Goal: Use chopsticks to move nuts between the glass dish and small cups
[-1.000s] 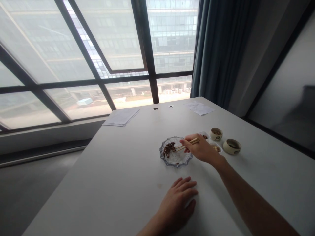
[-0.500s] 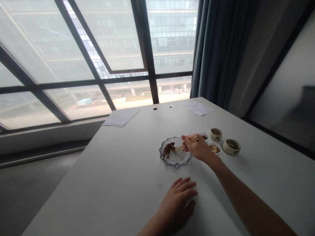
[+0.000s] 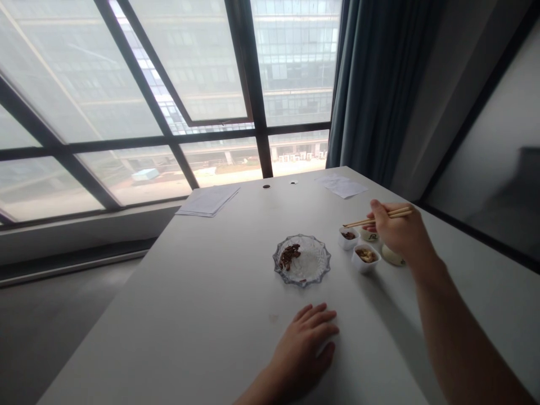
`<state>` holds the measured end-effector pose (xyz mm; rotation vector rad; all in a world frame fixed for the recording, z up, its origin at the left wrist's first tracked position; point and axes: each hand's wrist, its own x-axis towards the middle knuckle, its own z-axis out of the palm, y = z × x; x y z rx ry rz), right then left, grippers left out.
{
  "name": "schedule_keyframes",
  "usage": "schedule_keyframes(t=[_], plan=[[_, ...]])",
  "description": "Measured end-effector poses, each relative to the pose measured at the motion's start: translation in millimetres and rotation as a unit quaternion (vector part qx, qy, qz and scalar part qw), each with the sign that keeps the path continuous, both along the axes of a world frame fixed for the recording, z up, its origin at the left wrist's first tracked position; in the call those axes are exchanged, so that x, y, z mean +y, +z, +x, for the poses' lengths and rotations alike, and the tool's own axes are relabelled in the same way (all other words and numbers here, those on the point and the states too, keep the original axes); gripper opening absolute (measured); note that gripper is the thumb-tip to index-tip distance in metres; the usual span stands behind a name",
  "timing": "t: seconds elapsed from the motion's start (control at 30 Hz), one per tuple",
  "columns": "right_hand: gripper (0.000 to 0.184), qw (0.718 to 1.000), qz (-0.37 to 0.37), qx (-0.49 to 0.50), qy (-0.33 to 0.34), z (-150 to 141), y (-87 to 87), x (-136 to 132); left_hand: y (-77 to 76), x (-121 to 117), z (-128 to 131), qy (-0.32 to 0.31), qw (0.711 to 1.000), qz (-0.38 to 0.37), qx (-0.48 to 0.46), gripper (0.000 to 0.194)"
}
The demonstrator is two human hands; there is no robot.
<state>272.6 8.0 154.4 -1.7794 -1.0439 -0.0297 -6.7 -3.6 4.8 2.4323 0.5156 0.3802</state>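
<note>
My right hand [image 3: 399,230] holds a pair of wooden chopsticks [image 3: 375,219], their tips pointing left just above a small white cup [image 3: 348,238] with dark food in it. Beside that cup stands a white dish of pale nuts [image 3: 365,259]. My hand partly hides a ceramic cup with a dark mark [image 3: 371,237] and a second ceramic bowl [image 3: 392,256]. On a scalloped glass plate [image 3: 318,261] lies a small heap of dark brown food [image 3: 289,256]. My left hand [image 3: 301,351] rests flat on the table, fingers apart, touching nothing else.
The white table [image 3: 211,315] runs to a large window with dark frames. Loose papers [image 3: 207,201] and a paper sheet [image 3: 342,187] lie at its far end, near two small holes. A dark blue curtain [image 3: 379,84] hangs at the right.
My right hand has moved right and away from the glass plate, carrying the chopsticks above the small dishes. The left hand has not moved.
</note>
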Motion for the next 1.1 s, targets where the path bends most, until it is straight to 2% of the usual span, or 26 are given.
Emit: schedule_keyframes(t=[0.2,0.3,0.43,0.53,0.73,0.87,1.1], plan=[[0.035,0.999,-0.029,-0.037,-0.008,18,-10.5,4,-2.1,1,-1,0.001,1.0,-0.001,0.007,0.034],[0.035,1.0,-0.011,0.0,0.01,15,-9.4,5,-0.3,1,-1,0.002,1.0,-0.001,0.009,0.035],[0.04,0.992,0.023,0.091,0.087,0,-6.2,6,1.7,0,0,0.002,1.0,0.0,0.007,0.035],[0.046,0.977,0.005,0.134,0.168,-21,-9.7,11,1.3,0,0,0.003,1.0,0.002,0.007,0.035],[0.045,0.947,-0.065,0.104,0.298,-62,-28.2,23,0.7,-1,0,0.001,1.0,0.007,0.005,0.035],[0.042,0.938,-0.096,0.038,0.33,-72,-35.0,28,3.5,-2,-1,-0.001,1.0,0.005,0.005,0.035],[0.038,0.928,-0.113,0.102,0.34,-68,-47.1,34,5.6,-2,0,-0.001,1.0,0.004,0.002,0.037]])
